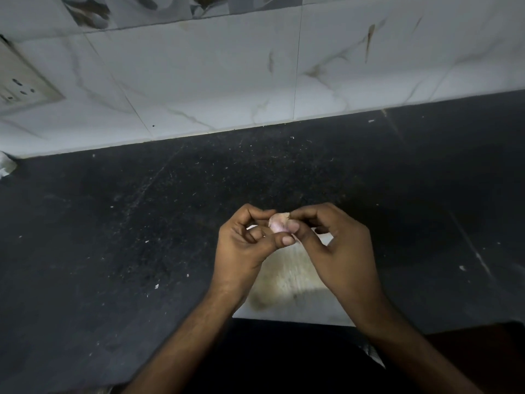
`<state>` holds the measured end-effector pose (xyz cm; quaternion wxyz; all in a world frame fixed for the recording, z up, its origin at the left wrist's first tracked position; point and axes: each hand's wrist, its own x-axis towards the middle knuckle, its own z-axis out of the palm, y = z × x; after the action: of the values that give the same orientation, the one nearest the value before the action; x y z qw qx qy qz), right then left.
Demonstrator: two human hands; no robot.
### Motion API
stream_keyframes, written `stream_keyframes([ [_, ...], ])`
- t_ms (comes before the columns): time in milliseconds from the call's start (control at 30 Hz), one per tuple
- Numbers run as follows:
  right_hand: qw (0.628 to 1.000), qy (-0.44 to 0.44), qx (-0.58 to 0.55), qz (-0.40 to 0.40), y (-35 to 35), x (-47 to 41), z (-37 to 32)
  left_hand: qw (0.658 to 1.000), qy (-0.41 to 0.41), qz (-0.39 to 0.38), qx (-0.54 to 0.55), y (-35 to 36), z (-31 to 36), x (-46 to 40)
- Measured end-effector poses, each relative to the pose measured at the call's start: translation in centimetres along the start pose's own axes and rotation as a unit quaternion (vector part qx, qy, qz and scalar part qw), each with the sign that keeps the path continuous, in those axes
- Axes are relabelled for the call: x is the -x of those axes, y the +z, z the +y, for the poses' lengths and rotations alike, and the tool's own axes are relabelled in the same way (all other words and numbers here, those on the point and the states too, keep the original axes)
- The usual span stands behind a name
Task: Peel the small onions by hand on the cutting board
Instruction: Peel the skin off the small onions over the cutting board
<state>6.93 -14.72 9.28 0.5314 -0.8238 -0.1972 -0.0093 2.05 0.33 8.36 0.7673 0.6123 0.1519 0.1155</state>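
Observation:
A small pale pink onion is held in the air between both hands, above the cutting board. My left hand pinches it from the left with thumb and curled fingers. From the right, my right hand pinches a flap of its dry skin at the top. The pale, worn board lies on the counter at the near edge, mostly hidden under my hands and wrists.
The dark speckled counter spreads out on all sides, strewn with small scraps. A white tiled wall rises behind it, with a switch socket at far left. A crumpled white thing sits at the left edge.

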Motion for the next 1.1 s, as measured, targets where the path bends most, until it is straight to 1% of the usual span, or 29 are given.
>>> stream_keyframes([
  [67, 0.999, 0.049, 0.004, 0.004, 0.5, 0.3, 1.2, 0.999, 0.001, -0.011, -0.039, 0.0, -1.1, -0.2],
  [167, 0.997, 0.080, -0.009, 0.020, 0.7, 0.8, 2.6, 0.994, 0.011, -0.019, -0.104, 0.1, -2.4, -0.6],
  [300, 0.993, 0.096, -0.060, 0.031, 0.5, 0.7, 2.6, 0.977, 0.070, 0.008, -0.202, 0.3, -2.6, -1.0],
  [367, 0.991, 0.100, -0.084, 0.029, 0.5, 0.6, 2.2, 0.968, 0.101, 0.017, -0.227, 0.3, -2.4, -1.0],
  [467, 0.992, 0.087, -0.084, 0.026, 0.5, 0.3, 1.7, 0.955, 0.148, 0.031, -0.255, 0.6, -2.0, -0.8],
  [567, 0.996, 0.060, -0.057, 0.028, 0.5, 0.1, 1.5, 0.946, 0.173, 0.044, -0.269, 0.8, -1.6, -0.9],
  [733, 0.998, -0.010, 0.048, 0.031, 0.9, -0.1, 1.5, 0.942, 0.191, 0.058, -0.268, 0.8, -1.5, -0.8],
  [1000, 0.997, -0.013, 0.075, 0.011, 1.6, 0.0, 2.5, 0.941, 0.188, 0.068, -0.273, 0.8, -2.5, -1.0],
  [1100, 0.994, -0.012, 0.106, 0.000, 2.3, 0.0, 3.4, 0.943, 0.171, 0.061, -0.280, 0.6, -3.2, -1.2],
])
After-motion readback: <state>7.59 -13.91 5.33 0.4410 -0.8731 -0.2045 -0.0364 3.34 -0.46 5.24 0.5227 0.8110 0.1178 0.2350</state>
